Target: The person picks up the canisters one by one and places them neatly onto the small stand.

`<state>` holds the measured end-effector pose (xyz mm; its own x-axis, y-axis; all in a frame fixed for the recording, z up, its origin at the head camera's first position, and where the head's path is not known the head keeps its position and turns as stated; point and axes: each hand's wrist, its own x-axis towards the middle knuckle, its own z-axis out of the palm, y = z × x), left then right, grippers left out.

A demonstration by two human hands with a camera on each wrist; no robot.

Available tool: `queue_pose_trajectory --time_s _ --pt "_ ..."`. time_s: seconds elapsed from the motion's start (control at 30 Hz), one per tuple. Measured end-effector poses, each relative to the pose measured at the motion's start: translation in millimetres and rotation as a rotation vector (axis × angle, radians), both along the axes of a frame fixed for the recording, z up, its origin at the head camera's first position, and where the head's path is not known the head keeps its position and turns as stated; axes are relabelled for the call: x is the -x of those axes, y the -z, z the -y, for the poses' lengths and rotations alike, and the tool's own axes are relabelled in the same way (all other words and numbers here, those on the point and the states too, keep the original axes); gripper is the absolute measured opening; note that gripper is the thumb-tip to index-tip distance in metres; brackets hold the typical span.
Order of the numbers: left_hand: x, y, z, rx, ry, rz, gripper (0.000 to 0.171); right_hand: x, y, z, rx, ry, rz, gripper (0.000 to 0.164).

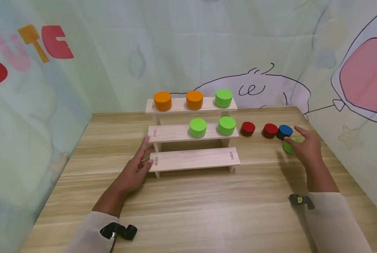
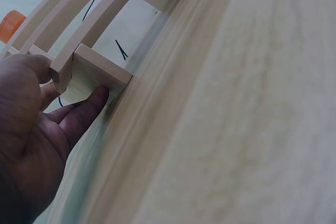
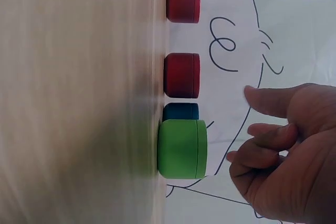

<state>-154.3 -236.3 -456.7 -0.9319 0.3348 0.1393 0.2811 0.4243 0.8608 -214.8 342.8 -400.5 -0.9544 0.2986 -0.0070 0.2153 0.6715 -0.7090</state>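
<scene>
Right hand (image 1: 308,146) hangs by a green block (image 3: 181,149), thumb and fingers parted, partly bent, gripping nothing; gap visible from the right wrist. That block sits on the table (image 1: 191,211), right side, just in front of a blue block (image 1: 284,131); two red blocks (image 1: 247,129) farther left. Left hand (image 1: 134,172) touches the left end of the wooden rack (image 1: 188,160), fingers extended, not wrapped round it. From here I count two orange blocks (image 1: 162,101) and one green up top, two green on the middle step.
</scene>
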Motion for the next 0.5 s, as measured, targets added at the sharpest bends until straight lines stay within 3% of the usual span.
queue_pose_trajectory --time_s 0.23,0.5 --pt "1.0 1.3 0.8 -0.004 -0.003 0.01 0.082 3.6 4.1 -10.3 -0.022 0.01 0.09 0.074" --pt "0.6 -0.1 0.0 -0.02 0.009 0.005 0.082 2.0 7.0 -21.3 0.039 0.025 0.15 0.072"
